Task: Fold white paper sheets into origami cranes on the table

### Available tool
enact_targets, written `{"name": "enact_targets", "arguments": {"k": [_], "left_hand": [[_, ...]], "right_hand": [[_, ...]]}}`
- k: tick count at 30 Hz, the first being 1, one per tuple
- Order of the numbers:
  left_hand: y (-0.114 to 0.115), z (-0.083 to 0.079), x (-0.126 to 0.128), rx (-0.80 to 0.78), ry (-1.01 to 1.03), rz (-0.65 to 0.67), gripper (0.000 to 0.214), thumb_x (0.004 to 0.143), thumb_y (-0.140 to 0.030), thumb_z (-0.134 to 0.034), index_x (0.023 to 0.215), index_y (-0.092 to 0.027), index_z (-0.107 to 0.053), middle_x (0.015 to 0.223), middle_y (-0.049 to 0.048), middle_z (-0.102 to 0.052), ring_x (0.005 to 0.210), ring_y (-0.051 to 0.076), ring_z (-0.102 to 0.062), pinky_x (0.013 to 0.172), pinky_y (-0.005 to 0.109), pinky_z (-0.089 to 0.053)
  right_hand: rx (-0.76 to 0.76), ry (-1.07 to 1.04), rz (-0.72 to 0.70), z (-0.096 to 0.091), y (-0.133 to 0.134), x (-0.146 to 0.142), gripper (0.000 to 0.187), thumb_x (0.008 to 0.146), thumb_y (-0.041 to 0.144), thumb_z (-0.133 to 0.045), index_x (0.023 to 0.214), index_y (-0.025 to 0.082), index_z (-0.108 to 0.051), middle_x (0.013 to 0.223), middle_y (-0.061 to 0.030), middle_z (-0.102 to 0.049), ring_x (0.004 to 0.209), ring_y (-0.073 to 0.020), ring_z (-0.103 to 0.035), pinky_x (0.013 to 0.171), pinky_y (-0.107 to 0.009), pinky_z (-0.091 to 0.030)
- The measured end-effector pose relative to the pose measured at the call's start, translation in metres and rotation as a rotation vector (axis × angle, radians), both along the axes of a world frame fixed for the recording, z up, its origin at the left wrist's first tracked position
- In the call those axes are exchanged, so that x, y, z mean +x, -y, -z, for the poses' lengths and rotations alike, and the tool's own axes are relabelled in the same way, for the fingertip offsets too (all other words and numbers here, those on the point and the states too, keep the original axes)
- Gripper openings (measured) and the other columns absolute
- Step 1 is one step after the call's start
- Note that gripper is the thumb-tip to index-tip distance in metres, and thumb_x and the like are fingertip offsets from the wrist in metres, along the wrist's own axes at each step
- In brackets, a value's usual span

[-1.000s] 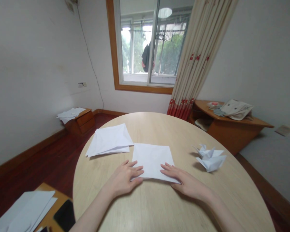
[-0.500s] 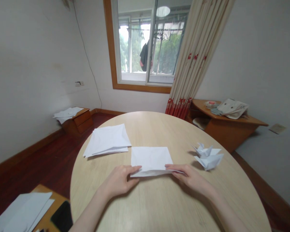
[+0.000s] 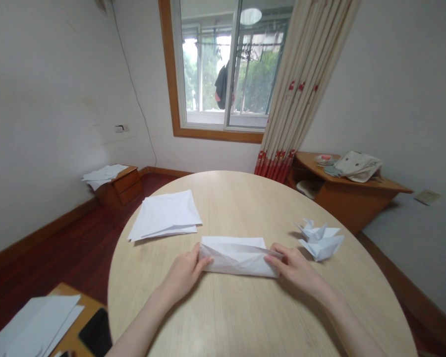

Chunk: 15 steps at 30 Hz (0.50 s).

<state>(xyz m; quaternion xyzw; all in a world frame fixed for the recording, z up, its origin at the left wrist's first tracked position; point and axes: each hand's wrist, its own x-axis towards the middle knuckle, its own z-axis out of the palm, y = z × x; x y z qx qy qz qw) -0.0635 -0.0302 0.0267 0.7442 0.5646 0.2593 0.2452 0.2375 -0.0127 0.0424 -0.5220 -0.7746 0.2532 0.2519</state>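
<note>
Now folded up into a creased band, the white paper sheet (image 3: 238, 257) is pinched at both ends, fingers pressed together, by the left hand (image 3: 184, 273) and right hand (image 3: 293, 267) on the round wooden table (image 3: 226, 317), where uneven pulling could skew the fold.

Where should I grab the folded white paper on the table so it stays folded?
Probably its two short ends, coming in from the left and right sides, where the left hand and right hand are. The folded white paper is a long, flat band on the round pale wooden table, so its layers might slip apart elsewhere.
</note>
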Motion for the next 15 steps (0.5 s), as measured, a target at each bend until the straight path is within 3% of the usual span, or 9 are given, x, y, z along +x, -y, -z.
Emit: {"name": "enact_targets", "arguments": {"k": [4, 9, 12, 15], "left_hand": [[0.0, 0.001, 0.004, -0.057, 0.146, -0.048, 0.035, 0.09, -0.045, -0.044, 0.112, -0.017, -0.045, 0.084, 0.0071, -0.068, 0.078, 0.026, -0.065, 0.068, 0.032, -0.046], [0.0, 0.008, 0.009, 0.003, 0.274, -0.067, 0.06, 0.089, -0.041, -0.049, 0.138, -0.02, -0.022, 0.108, 0.0097, -0.065, 0.099, 0.025, -0.064, 0.083, 0.036, -0.048], [-0.002, 0.014, 0.011, 0.142, 0.191, -0.106, 0.067, 0.089, -0.039, -0.05, 0.142, -0.021, -0.013, 0.12, 0.0131, -0.058, 0.1, 0.025, -0.063, 0.084, 0.04, -0.049], [-0.003, 0.02, 0.013, 0.422, 0.08, -0.092, 0.065, 0.09, -0.035, -0.05, 0.142, -0.022, -0.013, 0.135, 0.0165, -0.045, 0.114, 0.028, -0.054, 0.09, 0.045, -0.046]], "right_hand": [[0.03, -0.043, 0.036, -0.002, 0.001, -0.004, 0.033, 0.091, 0.048, -0.041, 0.074, 0.021, -0.048, 0.062, 0.0032, -0.048, 0.057, -0.0141, -0.047, 0.051, -0.024, -0.033], [0.094, -0.023, 0.085, -0.002, 0.002, -0.011, 0.028, 0.09, 0.046, -0.04, 0.085, 0.021, -0.051, 0.069, -0.0007, -0.06, 0.063, -0.0192, -0.059, 0.06, -0.029, -0.043], [0.199, -0.034, 0.12, 0.005, 0.0, -0.013, 0.028, 0.089, 0.042, -0.043, 0.105, 0.02, -0.051, 0.091, -0.0067, -0.067, 0.08, -0.0231, -0.065, 0.072, -0.034, -0.048], [0.373, -0.048, 0.159, 0.014, -0.002, -0.016, 0.042, 0.089, 0.036, -0.045, 0.127, 0.019, -0.039, 0.114, -0.012, -0.062, 0.094, -0.0241, -0.064, 0.08, -0.039, -0.05]]}}
